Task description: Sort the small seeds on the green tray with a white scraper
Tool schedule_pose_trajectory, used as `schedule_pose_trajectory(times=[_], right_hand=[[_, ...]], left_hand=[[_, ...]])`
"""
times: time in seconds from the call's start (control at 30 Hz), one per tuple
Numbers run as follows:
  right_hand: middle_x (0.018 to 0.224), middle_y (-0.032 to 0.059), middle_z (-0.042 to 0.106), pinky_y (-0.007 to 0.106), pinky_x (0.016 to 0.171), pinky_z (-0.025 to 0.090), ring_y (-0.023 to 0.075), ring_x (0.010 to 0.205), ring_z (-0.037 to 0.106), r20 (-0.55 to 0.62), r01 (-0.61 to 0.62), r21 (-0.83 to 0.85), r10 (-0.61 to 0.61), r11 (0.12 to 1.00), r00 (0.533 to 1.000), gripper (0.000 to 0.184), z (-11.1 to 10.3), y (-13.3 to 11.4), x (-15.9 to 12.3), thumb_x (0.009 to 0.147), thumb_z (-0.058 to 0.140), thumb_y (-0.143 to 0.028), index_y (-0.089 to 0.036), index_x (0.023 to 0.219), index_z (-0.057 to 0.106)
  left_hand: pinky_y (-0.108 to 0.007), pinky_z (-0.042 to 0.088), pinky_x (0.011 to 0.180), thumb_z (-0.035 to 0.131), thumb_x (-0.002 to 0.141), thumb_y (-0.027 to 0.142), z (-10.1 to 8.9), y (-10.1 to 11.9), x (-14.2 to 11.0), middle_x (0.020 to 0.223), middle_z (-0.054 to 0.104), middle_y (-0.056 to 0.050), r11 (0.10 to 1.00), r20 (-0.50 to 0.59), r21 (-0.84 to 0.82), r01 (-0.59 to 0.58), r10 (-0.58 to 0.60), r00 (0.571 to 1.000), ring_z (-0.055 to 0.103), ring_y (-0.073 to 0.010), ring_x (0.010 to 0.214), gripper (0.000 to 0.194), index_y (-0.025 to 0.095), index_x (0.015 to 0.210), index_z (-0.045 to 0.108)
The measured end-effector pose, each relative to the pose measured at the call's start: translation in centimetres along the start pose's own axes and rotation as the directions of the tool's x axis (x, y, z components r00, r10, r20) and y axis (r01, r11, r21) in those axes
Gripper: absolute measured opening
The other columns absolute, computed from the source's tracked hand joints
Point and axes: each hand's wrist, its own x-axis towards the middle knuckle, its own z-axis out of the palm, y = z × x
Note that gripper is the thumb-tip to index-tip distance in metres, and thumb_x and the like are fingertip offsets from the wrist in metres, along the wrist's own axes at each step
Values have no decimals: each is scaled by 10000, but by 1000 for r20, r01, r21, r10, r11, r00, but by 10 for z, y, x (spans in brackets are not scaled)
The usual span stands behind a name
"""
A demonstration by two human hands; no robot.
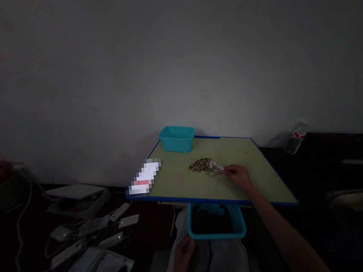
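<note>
My right hand (238, 175) reaches over a small green table (262, 175) with a blue rim. Its fingers pinch a small pale card or scraper (215, 166) at the edge of a pile of small dark grains (200, 165). A fainter patch of pale grains (179, 179) lies to the left of the pile. My left hand (184, 255) rests low on light cloth in my lap, next to a teal basket (216, 222) below the table's front edge. Its fingers are dim and curled.
A teal tub (177, 138) stands at the table's far left corner. A blurred-out box (145, 177) lies on the left edge. Cables, white chargers (82, 239) and papers litter the floor at left. A plastic bottle (295, 137) lies at the right by the wall.
</note>
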Motion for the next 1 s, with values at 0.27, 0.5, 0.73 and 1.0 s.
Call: schedule_pose_trajectory(times=[0.27,0.5,0.73,1.0], right_hand=[[840,57,794,311,676,541,222,727,718,38,33,-25,-32,999,999,201,-3,-5,-1,773,701,-326,-241,904,827],[836,57,795,306,661,534,226,718,716,40,11,-30,-10,999,999,207,-2,-7,-1,778,701,-334,-237,910,827],[824,59,796,300,649,530,223,704,715,69,37,-49,-33,998,997,216,-3,-7,-1,775,706,-315,-229,932,828],[897,51,803,318,719,557,243,804,741,91,23,-47,-18,999,996,205,-1,-7,1,794,710,-290,-256,962,823]], left_hand=[[-199,239,420,700,794,617,2,2,-3,519,420,76,1000,15,-25,8,-8,1000,350,-64,434,480,192,659,521],[-196,250,422,711,784,617,4,8,-5,530,453,67,1000,3,0,-5,5,1000,375,-67,443,475,179,673,561],[-208,221,395,678,790,650,2,5,-3,506,427,72,999,15,44,-2,1,1000,341,-64,396,488,184,696,568],[-210,245,442,696,839,542,-3,-10,-2,563,447,62,999,7,-47,1,-1,1000,375,-73,478,415,184,692,548]])
